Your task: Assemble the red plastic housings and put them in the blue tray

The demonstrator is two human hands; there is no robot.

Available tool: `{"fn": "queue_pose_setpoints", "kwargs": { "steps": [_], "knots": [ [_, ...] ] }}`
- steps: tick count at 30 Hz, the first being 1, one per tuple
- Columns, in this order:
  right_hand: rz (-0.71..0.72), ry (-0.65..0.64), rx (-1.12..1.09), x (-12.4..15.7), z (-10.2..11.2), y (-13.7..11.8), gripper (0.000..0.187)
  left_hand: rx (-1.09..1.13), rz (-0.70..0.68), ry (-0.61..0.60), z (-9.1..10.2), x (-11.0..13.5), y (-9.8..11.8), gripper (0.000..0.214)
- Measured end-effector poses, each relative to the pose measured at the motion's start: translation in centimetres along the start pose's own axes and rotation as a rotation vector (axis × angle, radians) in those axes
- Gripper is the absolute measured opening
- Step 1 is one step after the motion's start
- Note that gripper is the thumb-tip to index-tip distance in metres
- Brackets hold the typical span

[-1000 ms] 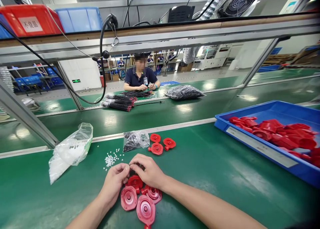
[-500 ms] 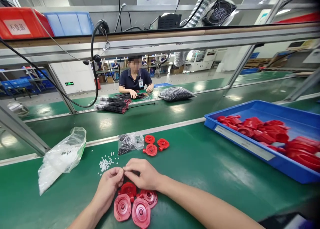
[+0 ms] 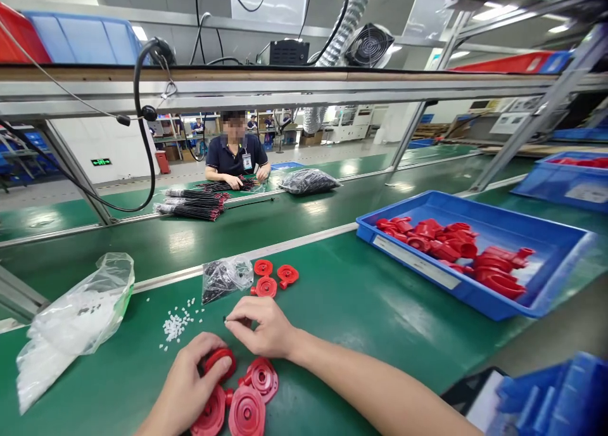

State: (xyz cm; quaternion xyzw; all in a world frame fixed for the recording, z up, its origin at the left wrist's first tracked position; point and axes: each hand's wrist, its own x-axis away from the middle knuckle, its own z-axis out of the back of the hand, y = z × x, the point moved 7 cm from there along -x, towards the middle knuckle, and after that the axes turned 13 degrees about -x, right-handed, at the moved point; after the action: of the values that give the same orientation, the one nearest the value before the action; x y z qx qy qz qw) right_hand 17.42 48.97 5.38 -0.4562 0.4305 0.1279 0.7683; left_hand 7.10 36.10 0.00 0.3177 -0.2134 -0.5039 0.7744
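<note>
A long green workbench [image 3: 389, 309] runs through a factory hall, and a co-worker [image 3: 235, 160] sits across the belt sorting black rods. The left hand [image 3: 190, 385] is closed around a red disc [image 3: 219, 360], holding it on the bench just above three more discs [image 3: 247, 401]. The right hand [image 3: 261, 327] pinches a tiny dark piece [image 3: 225, 319] at its fingertips, close above that disc. To do this well, keep the disc steady and flat and bring the small piece straight down. White pellets [image 3: 175, 325] and a bag of black parts [image 3: 223, 277] lie near.
</note>
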Motion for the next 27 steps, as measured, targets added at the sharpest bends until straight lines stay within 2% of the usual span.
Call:
{"fn": "queue_pose_setpoints", "kwargs": {
  "steps": [3, 6, 9, 11, 16, 27],
  "knots": [
    [0.076, -0.097, 0.016, 0.6, -1.5, -0.6, 0.016, 0.266, 0.139, 0.105, 0.5, -0.5, -1.9, 0.046],
    [0.047, -0.194, 0.067, 1.2, -2.8, 0.1, 0.017, 0.502, 0.236, 0.167, 0.6, -0.4, -2.7, 0.054],
    [-0.019, -0.174, 0.106, 1.3, -2.5, 1.1, 0.017, 0.739, 0.264, 0.099, -0.4, -0.1, -2.3, 0.062],
    [-0.056, -0.134, 0.089, 1.2, -2.0, 1.6, 0.016, 0.823, 0.224, 0.052, -0.8, 0.0, -1.8, 0.064],
    [-0.027, -0.098, 0.005, 1.2, -1.6, 1.3, 0.013, 0.735, 0.093, 0.070, -0.4, 0.0, -1.3, 0.067],
    [0.025, -0.113, 0.023, 1.1, -1.9, 0.0, 0.013, 0.717, -0.033, 0.148, 0.2, -0.1, -0.9, 0.063]
  ]
}}
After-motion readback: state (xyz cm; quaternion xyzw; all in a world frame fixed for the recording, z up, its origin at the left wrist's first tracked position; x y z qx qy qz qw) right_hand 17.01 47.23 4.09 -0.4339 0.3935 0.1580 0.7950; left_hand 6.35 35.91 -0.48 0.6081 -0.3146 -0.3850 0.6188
